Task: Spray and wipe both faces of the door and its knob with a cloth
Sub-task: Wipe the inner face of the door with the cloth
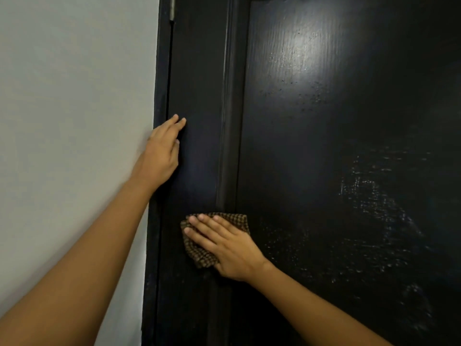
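Faced a black door (pixel 349 116) set beside a pale grey wall (pixel 74 96). Laid the left hand (pixel 162 151) flat on the door's dark strip by the hinge edge, fingers straight and close together, holding nothing. Pressed the right hand (pixel 229 248) lower and a little to the right, fingers straight and slightly spread over a brown checked cloth (pixel 199 255), pinning it against the door face without curling round it. Saw cloth edges showing above the fingertips and under the palm. Noted a raised vertical moulding (pixel 232 121) just above the cloth. Made out pale streaks (pixel 369 196) right of the right hand, and a metal hinge (pixel 172 7) far above the left.
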